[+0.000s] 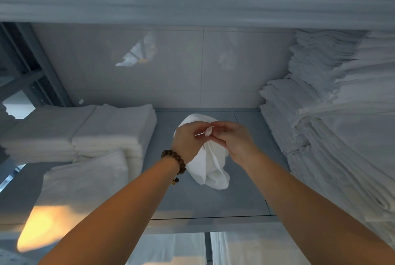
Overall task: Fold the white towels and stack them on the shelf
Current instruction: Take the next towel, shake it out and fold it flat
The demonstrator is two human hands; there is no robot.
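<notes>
Frame centre: white towel (210, 164) is pinched at its top by left hand (189, 139) and right hand (232, 141), hanging over grey shelf (213, 202). Folded stacks (89, 134) noted lower left, tall piles (324, 115) at right.

Open lane down the middle of the shelf (213, 205), boxed in by folded towel stacks (111, 132) left and a tall linen pile (333, 136) right.

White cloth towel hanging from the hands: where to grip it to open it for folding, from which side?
Probably the top edge, from above. The left hand and right hand pinch one bunched spot there, and the white cloth towel hangs limp in vertical folds above the grey shelf; sliding the pinches apart along that edge should spread it.
</notes>
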